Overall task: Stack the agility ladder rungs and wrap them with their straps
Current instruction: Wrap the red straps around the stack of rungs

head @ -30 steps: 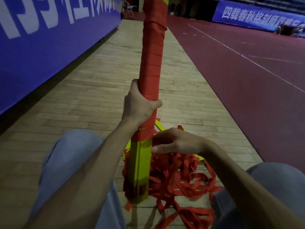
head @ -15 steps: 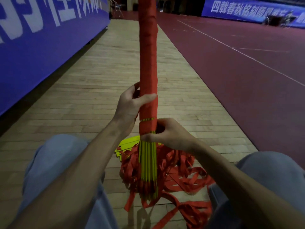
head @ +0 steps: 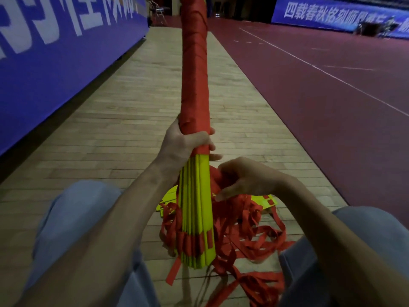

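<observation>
The left hand (head: 183, 147) is wrapped round the bundle of yellow ladder rungs (head: 197, 207), thumb on the near side and fingertips showing past the far edge, gripping right where the red strap winding (head: 194, 74) ends and the bare yellow begins. The right hand (head: 243, 178) sits just beside the bundle on its right, a little lower, with its fingers curled in and holding a bunch of red strap that runs from the bundle. The bundle stands nearly upright between the person's knees, its upper part wound in red up past the top edge of the view, its lower end close to the wooden floor (head: 121, 129); whether it touches the boards cannot be told. The loose red straps (head: 250, 227) lie in a tangled heap on the floor around and to the right of the bundle's foot, and a few more yellow rungs (head: 265, 201) lie flat behind it. Light blue trouser legs (head: 73, 213) frame the bottom corners. A blue banner (head: 55, 52) with white lettering lines the left side, a dark red court (head: 332, 107) with white lines spreads to the right, and a folding chair (head: 158, 12) stands far back.
</observation>
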`<state>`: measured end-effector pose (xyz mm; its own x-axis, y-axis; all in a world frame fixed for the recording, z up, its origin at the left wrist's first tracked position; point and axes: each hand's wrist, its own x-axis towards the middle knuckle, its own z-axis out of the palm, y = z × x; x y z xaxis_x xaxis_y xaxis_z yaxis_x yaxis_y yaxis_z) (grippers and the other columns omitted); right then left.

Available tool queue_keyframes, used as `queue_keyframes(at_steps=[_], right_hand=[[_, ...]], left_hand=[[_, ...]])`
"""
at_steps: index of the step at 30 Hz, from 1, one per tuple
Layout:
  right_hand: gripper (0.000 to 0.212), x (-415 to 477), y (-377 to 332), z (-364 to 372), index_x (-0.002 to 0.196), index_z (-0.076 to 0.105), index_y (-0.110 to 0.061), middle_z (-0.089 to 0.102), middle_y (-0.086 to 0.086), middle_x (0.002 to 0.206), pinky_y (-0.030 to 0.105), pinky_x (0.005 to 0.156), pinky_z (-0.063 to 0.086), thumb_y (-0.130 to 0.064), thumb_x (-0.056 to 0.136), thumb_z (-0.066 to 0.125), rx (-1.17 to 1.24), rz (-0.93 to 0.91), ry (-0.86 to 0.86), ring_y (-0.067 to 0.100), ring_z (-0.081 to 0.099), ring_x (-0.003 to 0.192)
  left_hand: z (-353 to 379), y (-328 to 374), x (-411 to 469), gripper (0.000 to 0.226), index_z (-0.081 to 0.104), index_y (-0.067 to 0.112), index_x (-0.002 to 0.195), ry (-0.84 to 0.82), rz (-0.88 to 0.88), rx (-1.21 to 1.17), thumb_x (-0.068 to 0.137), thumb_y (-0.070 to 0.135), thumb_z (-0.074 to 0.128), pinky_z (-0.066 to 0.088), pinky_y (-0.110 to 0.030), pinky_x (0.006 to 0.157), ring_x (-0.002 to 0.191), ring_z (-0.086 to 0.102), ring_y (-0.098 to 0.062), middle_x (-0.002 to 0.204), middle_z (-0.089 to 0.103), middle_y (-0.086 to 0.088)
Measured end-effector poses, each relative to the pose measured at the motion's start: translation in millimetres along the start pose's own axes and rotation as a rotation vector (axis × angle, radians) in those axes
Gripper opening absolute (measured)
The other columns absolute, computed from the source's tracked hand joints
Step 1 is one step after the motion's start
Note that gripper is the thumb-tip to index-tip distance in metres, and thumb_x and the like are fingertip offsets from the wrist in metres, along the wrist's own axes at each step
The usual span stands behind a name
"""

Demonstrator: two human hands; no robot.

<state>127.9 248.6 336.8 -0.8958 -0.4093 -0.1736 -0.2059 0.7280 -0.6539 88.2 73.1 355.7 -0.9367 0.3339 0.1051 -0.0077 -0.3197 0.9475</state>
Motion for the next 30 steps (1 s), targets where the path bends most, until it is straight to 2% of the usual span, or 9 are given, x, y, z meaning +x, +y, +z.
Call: queue_keyframes(at_steps=[4,10,14,17,19,21,23,25,30], right_hand=[[0.011,12,20,9,0.097,0.071,-0.008,0.072,0.005,0.093,0.042,0.081,0.053,-0.011,0.087,0.071,-0.269,0.083,0.027,0.02,0.066,0.087],[0.02,18,37,7,0.107,0.07,-0.01,0.069,0.01,0.097,0.038,0.074,0.051,-0.011,0.093,0.056,-0.436,0.242,0.136,0.024,0.062,0.088],[0.022,17,38,15,0.107,0.065,-0.003,0.059,0.008,0.087,0.031,0.067,0.04,-0.008,0.101,0.045,-0.123,0.32,0.017,0.017,0.05,0.075],[0.022,14,29,13,0.096,0.058,-0.012,0.047,0.003,0.081,0.028,0.064,0.037,-0.007,0.104,0.038,0.205,0.307,0.101,0.016,0.043,0.073],[0.019,12,19,10,0.094,0.057,-0.014,0.047,0.002,0.077,0.022,0.059,0.039,-0.014,0.104,0.041,0.356,0.311,0.152,0.01,0.046,0.065],[0.019,10,14,8,0.102,0.059,-0.004,0.052,0.011,0.078,0.023,0.066,0.044,-0.019,0.103,0.048,0.438,0.306,0.139,0.012,0.053,0.069],[0.034,5,13,3,0.114,0.057,0.003,0.054,0.024,0.088,0.034,0.077,0.046,-0.026,0.097,0.06,0.335,0.271,0.042,0.024,0.056,0.081],[0.042,1,14,-2,0.116,0.059,-0.001,0.064,0.019,0.099,0.04,0.082,0.054,-0.028,0.086,0.073,0.074,0.229,-0.076,0.029,0.063,0.088],[0.033,-3,20,-12,0.103,0.066,-0.007,0.068,0.008,0.093,0.037,0.074,0.051,-0.03,0.083,0.078,-0.227,0.183,0.02,0.02,0.062,0.082]], left_hand=[[-11,4,5,0.063,0.047,-0.008,0.124,0.048,-0.005,-0.04,0.063,-0.002,0.062,0.049,-0.03,0.046,0.057,0.057,-0.022,0.089,0.06,-0.015],[-16,0,9,0.05,0.051,0.012,0.107,0.093,0.025,0.041,0.06,-0.001,0.063,0.048,-0.03,0.047,0.057,0.058,-0.021,0.085,0.06,-0.011],[-14,-2,10,0.053,0.052,0.017,0.108,0.12,0.068,0.121,0.06,0.002,0.066,0.049,-0.029,0.047,0.057,0.059,-0.02,0.09,0.06,-0.015],[-15,-1,10,0.06,0.051,0.018,0.115,0.151,0.109,0.23,0.059,0.007,0.067,0.05,-0.03,0.049,0.061,0.06,-0.022,0.098,0.061,-0.025],[-16,-1,10,0.064,0.05,0.019,0.119,0.166,0.136,0.297,0.058,0.009,0.069,0.054,-0.035,0.052,0.066,0.061,-0.025,0.104,0.061,-0.027],[-17,-1,9,0.066,0.05,0.022,0.121,0.176,0.16,0.365,0.059,0.013,0.071,0.059,-0.045,0.058,0.071,0.062,-0.031,0.106,0.061,-0.026],[-18,-2,9,0.066,0.05,0.024,0.122,0.191,0.184,0.427,0.06,0.015,0.072,0.059,-0.053,0.063,0.078,0.063,-0.041,0.106,0.06,-0.025],[-19,-4,11,0.067,0.05,0.024,0.123,0.212,0.198,0.472,0.061,0.017,0.073,0.058,-0.055,0.064,0.081,0.063,-0.043,0.104,0.061,-0.022],[-23,-12,19,0.073,0.049,0.018,0.132,0.251,0.237,0.568,0.065,0.013,0.078,0.054,-0.033,0.061,0.073,0.058,-0.016,0.089,0.054,0.004]])
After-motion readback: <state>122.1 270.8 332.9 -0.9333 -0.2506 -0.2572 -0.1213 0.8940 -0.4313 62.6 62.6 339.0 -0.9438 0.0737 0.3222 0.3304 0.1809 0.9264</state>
